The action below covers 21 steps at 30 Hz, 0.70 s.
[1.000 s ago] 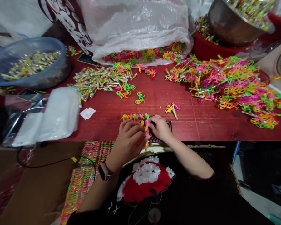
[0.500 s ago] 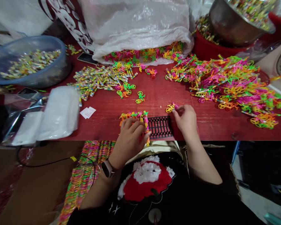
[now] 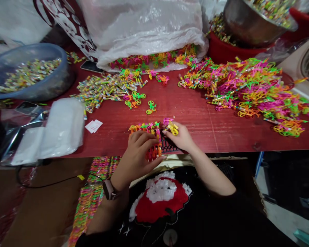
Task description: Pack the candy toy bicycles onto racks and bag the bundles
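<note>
A black rack (image 3: 167,146) lies at the table's front edge, its left part filled with colourful plastic pieces (image 3: 144,126). My left hand (image 3: 141,151) rests over these pieces, fingers curved and thumb apart, partly hiding them; I see nothing gripped in it. Over the right part of the rack, my right hand (image 3: 181,137) pinches a yellow and pink plastic piece (image 3: 173,128). Beyond the rack, a green and yellow bicycle-shaped piece (image 3: 151,107) lies on the red table (image 3: 195,113).
A big multicoloured heap (image 3: 247,85) covers the right side. Small wrapped tubes (image 3: 100,89) are piled left of centre, near a blue basin (image 3: 64,65). Clear plastic bags (image 3: 64,127) lie at left; a white sack (image 3: 149,31) stands behind.
My right hand has moved left over the rack, carrying the yellow and pink piece from the bare table. My left hand has shifted slightly, its thumb lower. The view has turned slightly.
</note>
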### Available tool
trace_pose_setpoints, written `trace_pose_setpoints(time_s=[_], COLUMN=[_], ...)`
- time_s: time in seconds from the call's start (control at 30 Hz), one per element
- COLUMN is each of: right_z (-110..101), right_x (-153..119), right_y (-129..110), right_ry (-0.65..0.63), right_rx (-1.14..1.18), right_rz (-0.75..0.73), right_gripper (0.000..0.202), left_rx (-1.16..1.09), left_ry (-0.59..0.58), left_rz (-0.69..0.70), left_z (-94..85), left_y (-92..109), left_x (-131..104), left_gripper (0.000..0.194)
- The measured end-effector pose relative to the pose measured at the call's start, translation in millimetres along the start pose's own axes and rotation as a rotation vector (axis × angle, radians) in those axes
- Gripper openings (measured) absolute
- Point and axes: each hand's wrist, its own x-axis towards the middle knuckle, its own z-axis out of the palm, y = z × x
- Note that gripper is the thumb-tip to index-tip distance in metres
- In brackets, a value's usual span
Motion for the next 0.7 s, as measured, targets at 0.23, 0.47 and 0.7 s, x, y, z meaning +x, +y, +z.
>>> trace_pose_setpoints(time_s=[0.23,0.47,0.7], right_z=[18.9,19.1,25.9], right_x=[4.6,7.6,11.0], right_y=[4.0,-1.0,4.1], right_ry=[-0.067,-0.201,-0.148], right_rx=[-0.266,-0.534,-0.51], right_rz=[-0.151,-0.137,-0.132], right_gripper=[0.024,0.03,0.026], left_rx=[0.053,0.045,-0.031], left_ry=[-0.002,0.039,0.117], left_rz=[0.029,0.047,0.006], left_z=[4.6,5.5,8.1], left_y=[-4.5,-5.1,-7.1], left_x=[0.4,1.9,4.0], left_gripper=[0.043,0.041,0.014])
